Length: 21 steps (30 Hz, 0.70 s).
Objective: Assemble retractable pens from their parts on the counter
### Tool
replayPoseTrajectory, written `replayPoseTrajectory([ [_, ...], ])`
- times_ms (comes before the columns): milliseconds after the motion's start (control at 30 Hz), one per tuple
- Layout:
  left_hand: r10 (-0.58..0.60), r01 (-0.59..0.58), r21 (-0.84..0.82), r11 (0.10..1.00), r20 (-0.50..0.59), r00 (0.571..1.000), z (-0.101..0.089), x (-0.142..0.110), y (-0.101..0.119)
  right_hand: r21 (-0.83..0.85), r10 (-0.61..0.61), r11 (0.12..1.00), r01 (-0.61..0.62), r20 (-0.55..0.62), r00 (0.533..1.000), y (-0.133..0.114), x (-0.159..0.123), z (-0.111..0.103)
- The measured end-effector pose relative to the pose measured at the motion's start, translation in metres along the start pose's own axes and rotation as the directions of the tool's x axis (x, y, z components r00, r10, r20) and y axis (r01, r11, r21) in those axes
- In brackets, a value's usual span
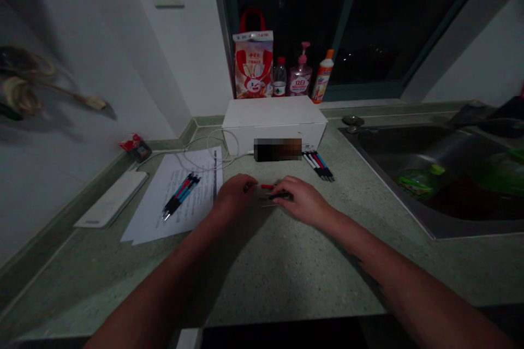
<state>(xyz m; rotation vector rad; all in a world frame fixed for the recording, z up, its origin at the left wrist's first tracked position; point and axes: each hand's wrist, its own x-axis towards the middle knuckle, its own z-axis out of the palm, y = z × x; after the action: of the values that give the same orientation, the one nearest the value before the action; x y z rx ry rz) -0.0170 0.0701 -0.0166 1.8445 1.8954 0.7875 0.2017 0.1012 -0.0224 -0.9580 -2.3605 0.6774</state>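
Note:
My right hand [301, 199] pinches a small dark pen part [280, 195] just above the counter, thumb and fingers closed on it. Between the hands lies a short red pen barrel [267, 186]. A thin pale rod like a pen refill [269, 206] rests on the counter below it. My left hand [235, 193] is on the other side of these parts, fingers curled with thumb and fingertips close together; what they hold, if anything, is too dark to make out. Several click pens [180, 195] lie on the printed sheets [153, 218] to the left.
More pens [318, 166] lie side by side at the right, by a white box [274, 112] with a blurred-out dark object [278, 150] before it. A white cable [192, 159] loops over the sheets. A white power bank-like slab [112, 199] lies left; a metal sink [393, 185] is right.

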Motion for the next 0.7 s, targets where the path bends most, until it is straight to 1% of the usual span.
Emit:
replayPoseTrajectory([
  [100,0.051,-0.055,0.179,0.982,0.027,0.998,-0.0032,0.0003,-0.0062,-0.01,-0.049,0.999,0.05,0.121,0.991,-0.0048,-0.0028,0.0018],
  [167,0.074,-0.087,0.246,0.965,0.06,0.995,-0.0029,-0.0005,-0.0089,-0.016,-0.073,0.997,0.078,0.184,0.98,-0.0068,-0.0047,0.0034],
  [267,0.106,-0.136,0.313,0.94,0.111,0.988,-0.0015,-0.0021,-0.0096,-0.033,-0.086,0.995,0.096,0.229,0.97,-0.0075,-0.0063,0.0058],
  [367,0.095,-0.142,0.328,0.934,0.153,0.984,-0.0017,-0.003,-0.0063,-0.062,-0.061,0.995,0.078,0.236,0.97,-0.0082,-0.006,0.0058],
  [467,0.032,-0.087,0.319,0.944,0.175,0.984,-0.0027,-0.0033,-0.003,-0.078,-0.034,0.995,0.055,0.249,0.968,-0.0094,-0.0052,0.0023],
  [567,-0.009,-0.042,0.313,0.949,0.159,0.987,-0.0015,-0.0035,-0.0034,-0.078,-0.022,0.996,0.043,0.251,0.968,-0.009,-0.0053,-0.0015],
  [700,-0.002,-0.036,0.298,0.954,0.126,0.992,0.0013,-0.0038,-0.0069,-0.088,-0.016,0.995,0.041,0.271,0.962,-0.0067,-0.0067,-0.0014],
])
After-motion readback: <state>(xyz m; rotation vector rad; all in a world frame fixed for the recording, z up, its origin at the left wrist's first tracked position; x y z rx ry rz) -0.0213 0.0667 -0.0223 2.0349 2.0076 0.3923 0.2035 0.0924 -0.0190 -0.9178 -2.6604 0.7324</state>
